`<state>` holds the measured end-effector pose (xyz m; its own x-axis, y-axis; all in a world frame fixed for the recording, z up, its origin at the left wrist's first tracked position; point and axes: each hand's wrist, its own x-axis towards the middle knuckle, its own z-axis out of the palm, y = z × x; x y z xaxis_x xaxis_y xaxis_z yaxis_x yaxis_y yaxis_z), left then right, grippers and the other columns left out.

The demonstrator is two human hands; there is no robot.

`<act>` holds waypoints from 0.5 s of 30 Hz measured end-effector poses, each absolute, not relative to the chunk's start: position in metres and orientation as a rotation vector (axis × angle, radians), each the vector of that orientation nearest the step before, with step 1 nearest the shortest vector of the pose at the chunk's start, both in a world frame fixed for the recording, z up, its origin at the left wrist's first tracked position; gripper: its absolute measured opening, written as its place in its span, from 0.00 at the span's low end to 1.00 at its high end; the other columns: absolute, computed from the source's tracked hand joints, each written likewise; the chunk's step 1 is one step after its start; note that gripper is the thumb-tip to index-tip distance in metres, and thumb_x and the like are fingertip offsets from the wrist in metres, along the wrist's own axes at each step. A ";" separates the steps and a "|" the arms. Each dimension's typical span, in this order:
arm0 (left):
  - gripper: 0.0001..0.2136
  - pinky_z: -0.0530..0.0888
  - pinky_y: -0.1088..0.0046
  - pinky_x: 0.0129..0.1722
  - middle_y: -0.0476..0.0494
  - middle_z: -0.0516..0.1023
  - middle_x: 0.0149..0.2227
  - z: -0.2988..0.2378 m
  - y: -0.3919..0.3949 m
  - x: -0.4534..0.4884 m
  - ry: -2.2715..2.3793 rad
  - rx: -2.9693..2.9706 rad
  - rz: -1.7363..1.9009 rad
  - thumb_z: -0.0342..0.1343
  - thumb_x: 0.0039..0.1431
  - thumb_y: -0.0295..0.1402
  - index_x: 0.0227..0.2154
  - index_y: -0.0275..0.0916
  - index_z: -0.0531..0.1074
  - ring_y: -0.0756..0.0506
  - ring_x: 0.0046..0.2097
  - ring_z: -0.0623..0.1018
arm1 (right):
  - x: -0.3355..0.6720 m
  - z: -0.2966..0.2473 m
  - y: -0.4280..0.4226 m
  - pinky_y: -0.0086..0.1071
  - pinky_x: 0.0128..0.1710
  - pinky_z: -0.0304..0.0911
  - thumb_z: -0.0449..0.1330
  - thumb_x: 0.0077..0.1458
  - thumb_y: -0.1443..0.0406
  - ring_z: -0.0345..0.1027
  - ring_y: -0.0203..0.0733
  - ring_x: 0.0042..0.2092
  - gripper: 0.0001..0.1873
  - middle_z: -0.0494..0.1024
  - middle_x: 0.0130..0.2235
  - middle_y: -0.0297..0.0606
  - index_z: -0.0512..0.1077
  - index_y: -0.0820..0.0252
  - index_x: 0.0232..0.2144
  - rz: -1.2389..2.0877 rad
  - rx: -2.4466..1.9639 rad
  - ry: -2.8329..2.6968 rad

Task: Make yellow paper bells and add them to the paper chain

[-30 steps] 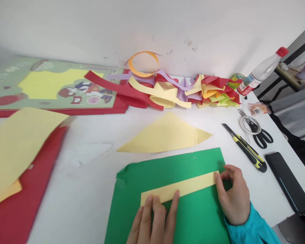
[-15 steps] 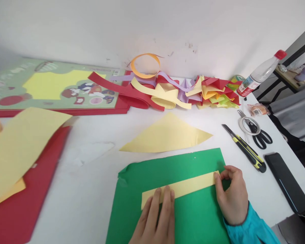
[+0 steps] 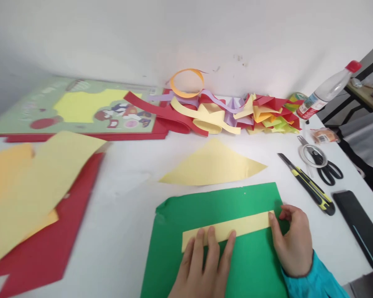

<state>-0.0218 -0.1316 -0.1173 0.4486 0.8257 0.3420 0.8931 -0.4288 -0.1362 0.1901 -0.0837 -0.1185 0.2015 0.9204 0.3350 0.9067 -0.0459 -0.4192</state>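
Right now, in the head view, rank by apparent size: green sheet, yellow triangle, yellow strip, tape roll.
Largest to smallest by visible area:
green sheet
yellow triangle
yellow strip, partly covered by the left hand
tape roll

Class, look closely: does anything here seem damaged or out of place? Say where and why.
Yes: the green sheet has a crumpled far-left corner, whereas its far-right corner lies flat. The wall behind also bears marks.
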 end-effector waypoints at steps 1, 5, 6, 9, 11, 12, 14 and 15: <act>0.21 0.74 0.59 0.43 0.37 0.75 0.46 -0.117 -0.133 -0.019 -1.502 -2.394 -0.336 0.46 0.59 0.32 0.56 0.42 0.62 0.34 0.47 0.75 | 0.191 -0.119 -0.083 0.41 0.35 0.61 0.52 0.55 0.50 0.61 0.45 0.33 0.20 0.66 0.29 0.39 0.64 0.62 0.35 0.026 -1.944 -1.703; 0.18 0.74 0.58 0.44 0.36 0.76 0.47 -0.119 -0.137 -0.015 -1.580 -2.332 -0.469 0.47 0.58 0.27 0.51 0.38 0.68 0.33 0.49 0.73 | 0.194 -0.118 -0.082 0.42 0.35 0.60 0.49 0.53 0.44 0.62 0.47 0.33 0.25 0.67 0.28 0.40 0.64 0.61 0.33 0.011 -1.964 -1.734; 0.17 0.73 0.58 0.45 0.36 0.76 0.47 -0.120 -0.138 -0.016 -1.584 -2.320 -0.523 0.47 0.57 0.26 0.49 0.36 0.70 0.33 0.50 0.73 | 0.195 -0.118 -0.082 0.43 0.35 0.61 0.48 0.53 0.43 0.63 0.47 0.32 0.27 0.68 0.28 0.40 0.64 0.62 0.33 0.012 -1.972 -1.742; 0.14 0.73 0.60 0.47 0.37 0.77 0.46 -0.122 -0.139 -0.018 -1.608 -2.297 -0.676 0.49 0.57 0.23 0.45 0.32 0.72 0.34 0.50 0.73 | 0.195 -0.115 -0.081 0.43 0.35 0.61 0.45 0.52 0.41 0.63 0.48 0.31 0.31 0.68 0.27 0.41 0.65 0.63 0.33 0.016 -1.997 -1.760; 0.13 0.72 0.60 0.48 0.37 0.77 0.45 -0.125 -0.139 -0.018 -1.631 -2.288 -0.747 0.50 0.57 0.22 0.43 0.30 0.73 0.35 0.50 0.73 | 0.196 -0.114 -0.081 0.44 0.35 0.61 0.44 0.51 0.39 0.64 0.48 0.31 0.33 0.68 0.27 0.42 0.65 0.64 0.34 0.018 -2.015 -1.770; 0.12 0.72 0.60 0.48 0.37 0.77 0.45 -0.126 -0.139 -0.017 -1.640 -2.278 -0.783 0.50 0.57 0.22 0.42 0.30 0.73 0.35 0.50 0.73 | 0.196 -0.114 -0.081 0.44 0.35 0.61 0.44 0.51 0.39 0.64 0.49 0.31 0.34 0.69 0.27 0.42 0.66 0.64 0.33 0.021 -2.025 -1.776; 0.11 0.72 0.60 0.48 0.38 0.78 0.43 -0.131 -0.137 -0.013 -1.657 -2.203 -0.908 0.49 0.58 0.22 0.39 0.29 0.74 0.36 0.51 0.73 | 0.197 -0.114 -0.080 0.45 0.35 0.61 0.44 0.50 0.39 0.64 0.49 0.31 0.34 0.69 0.27 0.42 0.66 0.64 0.33 0.030 -2.042 -1.786; 0.10 0.72 0.61 0.48 0.38 0.79 0.41 -0.134 -0.135 -0.010 -1.667 -2.140 -0.994 0.48 0.58 0.22 0.37 0.30 0.75 0.37 0.50 0.73 | 0.197 -0.115 -0.080 0.45 0.35 0.61 0.44 0.50 0.39 0.64 0.50 0.31 0.34 0.69 0.27 0.42 0.66 0.64 0.33 0.034 -2.047 -1.790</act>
